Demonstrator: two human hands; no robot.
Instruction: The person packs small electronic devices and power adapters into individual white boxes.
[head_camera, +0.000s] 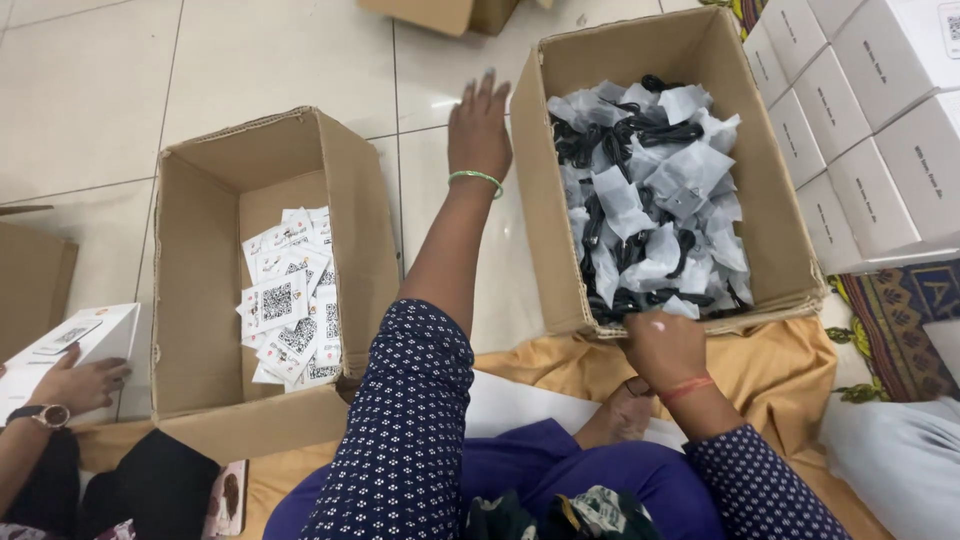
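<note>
My left hand (479, 120) is stretched forward with fingers apart, pressed against the outer left wall of a cardboard box (775, 215). It holds nothing. That box is filled with several black cables in clear plastic bags (650, 200). My right hand (663, 345) is closed over the box's near rim, gripping the edge of the cardboard. A green bangle is on my left wrist and an orange band on my right.
A second open cardboard box (195, 300) on the left holds several white printed cards (290, 300). Another person's hand (80, 385) rests on a white box (70, 345) at far left. Stacked white boxes (870, 110) stand at the right. An orange cloth (780, 370) covers the tiled floor.
</note>
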